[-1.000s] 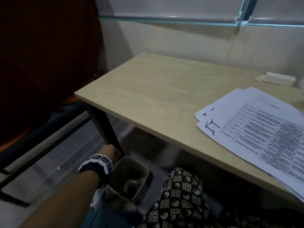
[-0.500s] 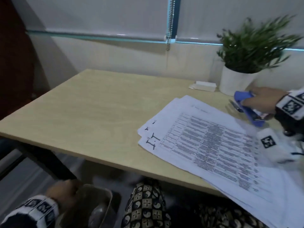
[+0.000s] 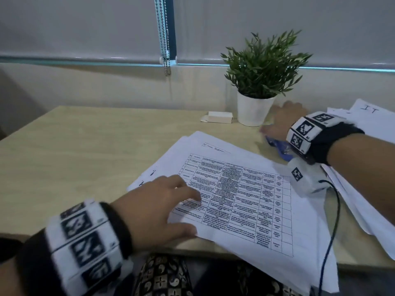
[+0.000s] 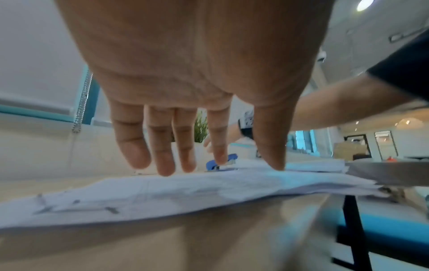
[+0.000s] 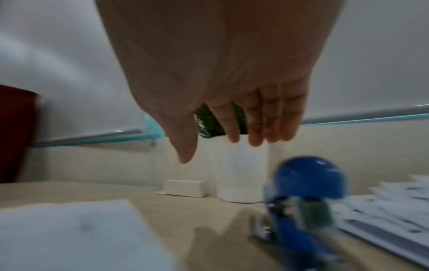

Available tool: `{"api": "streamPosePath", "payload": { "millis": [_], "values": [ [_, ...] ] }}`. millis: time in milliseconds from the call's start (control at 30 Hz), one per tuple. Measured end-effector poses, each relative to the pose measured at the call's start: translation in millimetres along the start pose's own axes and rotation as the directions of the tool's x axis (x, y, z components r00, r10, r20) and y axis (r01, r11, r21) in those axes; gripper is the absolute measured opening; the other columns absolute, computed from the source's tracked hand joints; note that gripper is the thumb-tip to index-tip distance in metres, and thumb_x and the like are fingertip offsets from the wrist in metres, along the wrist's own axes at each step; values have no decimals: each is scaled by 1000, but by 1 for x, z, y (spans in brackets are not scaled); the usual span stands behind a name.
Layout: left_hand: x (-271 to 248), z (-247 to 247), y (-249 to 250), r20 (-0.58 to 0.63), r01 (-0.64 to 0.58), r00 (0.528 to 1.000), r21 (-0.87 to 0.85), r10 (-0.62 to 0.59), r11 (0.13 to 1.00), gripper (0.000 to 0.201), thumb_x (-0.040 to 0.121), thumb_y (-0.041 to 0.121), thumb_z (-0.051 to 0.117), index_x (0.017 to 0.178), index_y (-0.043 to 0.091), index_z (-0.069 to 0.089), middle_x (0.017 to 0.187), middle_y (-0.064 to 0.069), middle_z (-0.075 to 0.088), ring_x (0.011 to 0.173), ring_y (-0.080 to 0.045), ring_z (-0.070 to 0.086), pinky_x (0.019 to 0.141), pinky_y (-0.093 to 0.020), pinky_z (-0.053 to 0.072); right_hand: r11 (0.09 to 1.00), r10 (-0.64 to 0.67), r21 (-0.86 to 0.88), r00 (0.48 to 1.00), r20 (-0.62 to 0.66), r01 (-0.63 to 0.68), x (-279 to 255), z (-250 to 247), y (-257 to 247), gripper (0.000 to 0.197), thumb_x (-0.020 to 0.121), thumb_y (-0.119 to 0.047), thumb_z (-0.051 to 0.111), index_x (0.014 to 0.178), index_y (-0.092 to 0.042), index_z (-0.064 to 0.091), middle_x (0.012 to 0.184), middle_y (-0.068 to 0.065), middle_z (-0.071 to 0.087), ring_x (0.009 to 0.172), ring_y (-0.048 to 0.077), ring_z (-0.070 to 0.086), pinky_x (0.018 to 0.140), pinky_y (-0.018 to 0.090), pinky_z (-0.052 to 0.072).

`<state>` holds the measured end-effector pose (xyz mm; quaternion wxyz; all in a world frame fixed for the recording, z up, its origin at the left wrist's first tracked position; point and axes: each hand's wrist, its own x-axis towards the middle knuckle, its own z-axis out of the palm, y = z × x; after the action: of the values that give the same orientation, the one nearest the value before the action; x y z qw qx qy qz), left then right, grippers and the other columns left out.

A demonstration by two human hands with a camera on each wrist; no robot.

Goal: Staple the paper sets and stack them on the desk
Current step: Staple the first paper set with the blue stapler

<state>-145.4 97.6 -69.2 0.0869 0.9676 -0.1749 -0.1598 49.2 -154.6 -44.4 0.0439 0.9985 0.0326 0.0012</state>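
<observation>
Left hand [image 3: 158,210] lies flat, fingers straight, on the near-left corner of the paper set [image 3: 235,199] at the desk [image 3: 74,157] front edge; nothing grasped. Right hand [image 3: 282,119] hovers unclenched, empty, with the blue stapler [image 5: 304,207] just below and toward the wrist, resting on the desk beside the set's far corner. Stapler's long axis seems to run along the forearm; blur limits certainty. Right hand is nearer. Second paper pile [image 3: 367,124] beyond the right wrist reads "IT", handwritten. Table print on the top sheet is illegible.
</observation>
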Motion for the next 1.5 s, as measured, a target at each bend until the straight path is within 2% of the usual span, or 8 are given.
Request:
{"api": "streamPosePath", "payload": {
  "millis": [200, 567, 733, 800, 933, 1067, 1367, 1500],
  "values": [
    [44, 0, -27, 91, 81, 992, 38, -84, 996, 66, 77, 50, 64, 136, 41, 38, 140, 9, 35, 131, -14, 37, 109, -38, 34, 978, -189, -19, 916, 354, 209, -19, 21, -28, 78, 85, -60, 51, 141, -7, 34, 144, 11, 42, 131, 27, 41, 96, 31, 34],
    [64, -3, -30, 0, 193, 981, 102, -194, 976, 67, 90, 35, 55, 147, 33, 20, 153, -8, 20, 141, -28, 26, 112, -42, 30, 983, -155, 145, 933, 325, 114, -41, 11, -52, 56, 78, -28, 73, 125, -6, 52, 124, 10, 59, 110, 27, 57, 88, 30, 45],
    [64, -34, -49, -333, 432, 736, -438, -589, 788, 122, 70, 61, 67, 147, 22, -18, 157, -17, -12, 143, -38, 15, 115, -47, 23, 785, -175, 601, 984, -16, 150, -40, -24, -32, 51, 76, -22, 76, 123, -18, 54, 115, 3, 64, 95, 22, 60, 79, 28, 43],
    [67, -58, -56, -301, 293, 653, -746, -695, 598, 126, 67, 58, 72, 147, 20, -17, 157, -17, 4, 140, -37, 24, 112, -48, 30, 566, -126, 798, 978, -164, 207, -40, -38, -25, 46, 77, -21, 75, 119, -19, 57, 108, 1, 68, 92, 20, 64, 81, 31, 49],
    [72, -108, -47, -380, -242, 713, -922, -590, 301, 115, 51, 60, 79, 144, 18, 28, 144, -6, 44, 123, -29, 50, 98, -45, 46, 271, -112, 886, 926, -360, 377, -42, -58, -24, 52, 80, -27, 71, 127, -19, 50, 116, -1, 67, 105, 21, 64, 99, 50, 47],
    [72, -136, -28, -663, -526, 566, -748, -490, 405, 31, 84, 20, 66, 114, 22, 57, 122, 2, 62, 115, -21, 58, 106, -47, 40, 201, -111, 887, 909, -402, 417, -53, -63, -28, 75, 73, -57, 65, 135, -25, 37, 129, -7, 58, 117, 15, 57, 105, 47, 41],
    [83, -108, -27, -668, -411, 544, -740, -508, 533, 37, 94, 20, 52, 127, 5, 49, 128, -9, 58, 120, -28, 53, 105, -45, 41, 312, 54, 901, 941, -335, 303, -57, -35, -35, 35, 87, -25, 62, 115, -23, 42, 116, -7, 59, 106, 17, 58, 100, 45, 45],
    [75, -129, -20, -708, -431, 505, -703, -494, 566, 32, 95, 19, 50, 124, 7, 47, 117, -2, 60, 115, -25, 55, 96, -32, 43, 173, 183, 906, 891, -415, 386, -55, -62, -36, 53, 87, -12, 63, 131, -13, 35, 121, -2, 56, 106, 16, 56, 96, 33, 45]
  ]
}}
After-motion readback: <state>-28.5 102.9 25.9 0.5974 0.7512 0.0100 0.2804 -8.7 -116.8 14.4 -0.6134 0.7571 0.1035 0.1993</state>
